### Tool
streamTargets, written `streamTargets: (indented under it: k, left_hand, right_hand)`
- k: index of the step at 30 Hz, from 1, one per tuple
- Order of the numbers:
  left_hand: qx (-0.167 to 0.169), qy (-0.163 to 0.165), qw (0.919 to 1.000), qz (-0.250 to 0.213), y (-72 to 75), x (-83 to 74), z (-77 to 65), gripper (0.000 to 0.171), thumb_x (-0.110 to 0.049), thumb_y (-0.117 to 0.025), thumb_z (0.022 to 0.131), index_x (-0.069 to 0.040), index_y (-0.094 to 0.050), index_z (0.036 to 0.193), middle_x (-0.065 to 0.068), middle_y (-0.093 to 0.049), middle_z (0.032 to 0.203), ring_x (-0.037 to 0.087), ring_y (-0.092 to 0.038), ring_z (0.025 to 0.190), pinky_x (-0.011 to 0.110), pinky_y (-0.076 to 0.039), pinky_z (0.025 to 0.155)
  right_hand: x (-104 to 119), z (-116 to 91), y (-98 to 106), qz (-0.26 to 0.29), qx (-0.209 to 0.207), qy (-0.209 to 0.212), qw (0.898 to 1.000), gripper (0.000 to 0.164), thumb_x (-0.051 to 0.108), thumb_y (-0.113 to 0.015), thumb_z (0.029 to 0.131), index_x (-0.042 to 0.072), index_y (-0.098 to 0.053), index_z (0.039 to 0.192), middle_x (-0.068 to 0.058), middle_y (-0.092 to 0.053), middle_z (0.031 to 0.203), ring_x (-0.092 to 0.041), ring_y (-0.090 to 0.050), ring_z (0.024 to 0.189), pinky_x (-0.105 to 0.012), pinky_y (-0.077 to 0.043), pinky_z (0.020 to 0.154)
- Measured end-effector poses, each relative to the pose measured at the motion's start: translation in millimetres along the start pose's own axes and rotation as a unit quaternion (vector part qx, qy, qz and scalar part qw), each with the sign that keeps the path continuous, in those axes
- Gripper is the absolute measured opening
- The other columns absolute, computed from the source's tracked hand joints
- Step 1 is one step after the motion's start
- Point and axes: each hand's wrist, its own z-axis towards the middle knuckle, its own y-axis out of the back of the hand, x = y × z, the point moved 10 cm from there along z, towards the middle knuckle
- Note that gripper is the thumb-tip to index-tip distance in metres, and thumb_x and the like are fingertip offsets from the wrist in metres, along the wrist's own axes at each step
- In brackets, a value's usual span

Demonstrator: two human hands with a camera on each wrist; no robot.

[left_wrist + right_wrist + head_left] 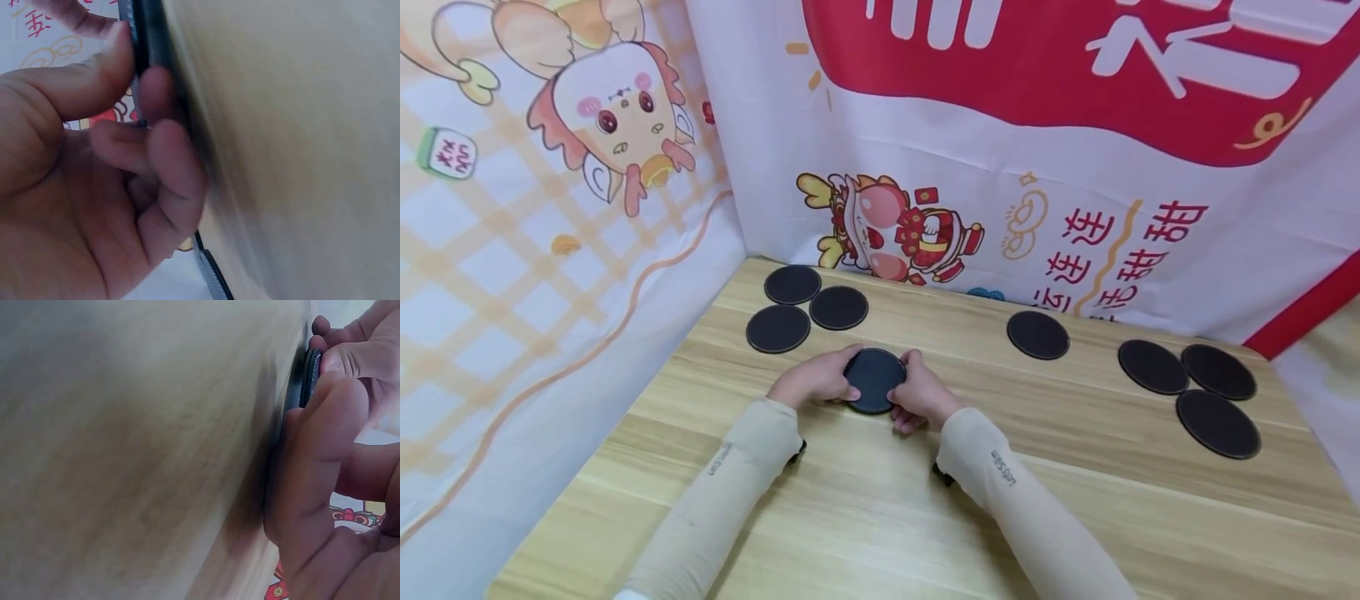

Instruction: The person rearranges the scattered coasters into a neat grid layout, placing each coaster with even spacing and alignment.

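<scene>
Both hands hold a small stack of round black coasters point(876, 381) at the middle of the table. My left hand point(826, 377) grips its left edge, thumb on top. On the opposite edge, my right hand point(922, 392) pinches it between thumb and fingers. Seen edge-on in the right wrist view, the stack point(310, 372) shows more than one layer; the exact number cannot be told. In the left wrist view the left thumb presses the dark rim point(141, 44), with the other fingers curled close to the tabletop.
Three black coasters point(778, 328) lie grouped at the table's back left. A single coaster point(1037, 335) lies right of centre, and three more point(1218, 423) are clustered at the right. Printed cloth point(880, 133) hangs behind the wooden table point(865, 517).
</scene>
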Motion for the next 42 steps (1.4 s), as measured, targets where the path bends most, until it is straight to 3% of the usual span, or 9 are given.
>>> streamTargets:
  k: [4, 14, 18, 20, 36, 39, 42]
  left_hand:
    - [-0.003, 0.01, 0.9996, 0.026, 0.5, -5.6, -2.5, 0.086, -0.016, -0.074, 0.093, -0.011, -0.022, 0.162, 0.016, -0.053, 0.136, 0.027, -0.058, 0.102, 0.037, -0.046, 0.088]
    - [-0.008, 0.033, 0.9968, 0.073, 1.2, -10.9, -5.6, 0.085, -0.016, -0.074, 0.092, -0.01, -0.024, 0.161, 0.019, -0.05, 0.145, 0.03, -0.058, 0.105, 0.038, -0.052, 0.079]
    - [0.001, 0.048, 0.9965, 0.068, -0.1, -10.1, -5.8, 0.085, -0.015, -0.074, 0.093, -0.011, -0.024, 0.162, 0.02, -0.05, 0.142, 0.031, -0.061, 0.092, 0.034, -0.053, 0.059]
    - [0.003, 0.055, 0.9964, 0.064, 0.0, -10.0, -5.3, 0.085, -0.014, -0.073, 0.093, -0.012, -0.024, 0.162, 0.02, -0.05, 0.142, 0.03, -0.061, 0.086, 0.032, -0.052, 0.055]
    - [0.006, 0.086, 0.9953, 0.044, -0.6, -2.7, -7.0, 0.083, -0.016, -0.073, 0.094, -0.017, -0.025, 0.162, 0.022, -0.05, 0.139, 0.027, -0.061, 0.071, 0.035, -0.054, 0.052]
    - [0.004, 0.093, 0.9956, 0.009, -1.4, -0.7, -7.8, 0.084, -0.014, -0.074, 0.093, -0.02, -0.025, 0.162, 0.023, -0.053, 0.129, 0.026, -0.06, 0.063, 0.037, -0.055, 0.05]
    - [0.004, 0.096, 0.9952, -0.019, -2.0, 0.8, -8.8, 0.085, -0.013, -0.073, 0.093, -0.022, -0.025, 0.162, 0.02, -0.059, 0.102, 0.025, -0.059, 0.057, 0.038, -0.056, 0.049]
  right_hand:
    - [1, -1, -1, -0.017, -0.009, -0.009, 1.0, 0.055, -0.004, -0.059, 0.097, 0.012, -0.029, 0.14, -0.021, -0.065, 0.07, -0.022, -0.061, 0.044, -0.034, -0.054, 0.041]
    - [0, 2, -1, -0.051, -0.019, -0.02, 0.998, 0.056, -0.005, -0.059, 0.096, 0.011, -0.03, 0.141, -0.022, -0.066, 0.071, -0.024, -0.063, 0.046, -0.038, -0.056, 0.044]
    - [-2, 3, -2, -0.056, -0.018, -0.027, 0.998, 0.057, -0.006, -0.059, 0.095, 0.01, -0.03, 0.142, -0.021, -0.066, 0.07, -0.024, -0.064, 0.046, -0.038, -0.057, 0.045]
    - [-2, 3, -2, -0.055, -0.021, -0.027, 0.998, 0.057, -0.006, -0.059, 0.095, 0.01, -0.03, 0.142, -0.021, -0.066, 0.07, -0.025, -0.064, 0.046, -0.039, -0.057, 0.045]
    - [-2, 3, -5, -0.085, -0.013, -0.026, 0.996, 0.064, 0.001, -0.056, 0.101, 0.015, -0.025, 0.156, -0.021, -0.066, 0.07, -0.027, -0.065, 0.048, -0.041, -0.058, 0.047]
    - [-2, 3, -4, -0.09, -0.016, -0.027, 0.995, 0.064, 0.002, -0.055, 0.102, 0.016, -0.024, 0.157, -0.021, -0.066, 0.07, -0.027, -0.065, 0.048, -0.041, -0.057, 0.047]
    - [-2, 3, -3, -0.093, -0.015, -0.026, 0.995, 0.064, 0.002, -0.055, 0.103, 0.017, -0.024, 0.157, -0.021, -0.067, 0.071, -0.026, -0.065, 0.048, -0.04, -0.057, 0.047]
